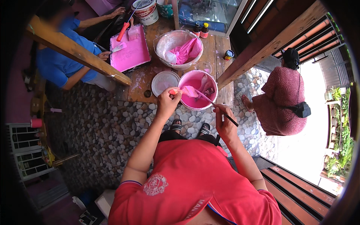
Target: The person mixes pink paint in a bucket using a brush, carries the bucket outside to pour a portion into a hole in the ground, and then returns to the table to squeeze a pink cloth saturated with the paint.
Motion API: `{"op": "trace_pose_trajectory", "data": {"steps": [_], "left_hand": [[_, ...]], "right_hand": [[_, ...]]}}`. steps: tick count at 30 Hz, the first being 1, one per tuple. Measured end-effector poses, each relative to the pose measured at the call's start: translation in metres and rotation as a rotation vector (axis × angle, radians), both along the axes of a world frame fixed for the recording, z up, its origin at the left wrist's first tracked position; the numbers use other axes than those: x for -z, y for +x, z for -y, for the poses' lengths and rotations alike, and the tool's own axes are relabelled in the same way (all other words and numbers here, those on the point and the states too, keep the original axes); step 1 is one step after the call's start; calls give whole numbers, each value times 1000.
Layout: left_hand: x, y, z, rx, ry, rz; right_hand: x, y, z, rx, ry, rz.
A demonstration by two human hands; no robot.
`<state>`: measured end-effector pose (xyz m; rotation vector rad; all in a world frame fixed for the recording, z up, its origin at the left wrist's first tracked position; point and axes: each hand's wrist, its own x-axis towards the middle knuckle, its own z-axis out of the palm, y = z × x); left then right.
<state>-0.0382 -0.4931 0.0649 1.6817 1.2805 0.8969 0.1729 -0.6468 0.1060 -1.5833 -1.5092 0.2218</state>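
Over the pink paint bucket (182,83), my left hand (168,101) is closed on the orange-red handle of a paintbrush (189,91) whose wide head is coated pink. My right hand (225,119), to its right, grips a slender dark-handled tool (207,98) with a pink-smeared shaft. The shaft's far end meets the brush head above the bucket. I cannot make out its exact kind. Pink paint lines the bucket, and a paint-covered piece shows inside at its right side.
A round lid (165,81) lies left of the bucket on the wooden table (140,90). Behind stands a pail (163,43) with pink cloth. A co-worker in blue (63,60) holds a brush at the pink tray (129,56). Wooden posts (258,48) flank the table; another person (283,97) bends at right.
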Motion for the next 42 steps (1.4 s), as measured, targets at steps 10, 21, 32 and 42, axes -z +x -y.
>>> {"op": "trace_pose_trajectory", "data": {"steps": [10, 21, 32, 42], "left_hand": [[-5, 2, 5, -41, 2, -7], [-2, 9, 5, -62, 33, -16], [8, 10, -4, -54, 77, -15], [-13, 24, -23, -77, 85, -239]], "right_hand": [[-2, -3, 9, -21, -9, 21], [1, -8, 17, -17, -12, 28], [-11, -4, 14, -2, -4, -16], [-31, 14, 7, 130, 21, -52]]}}
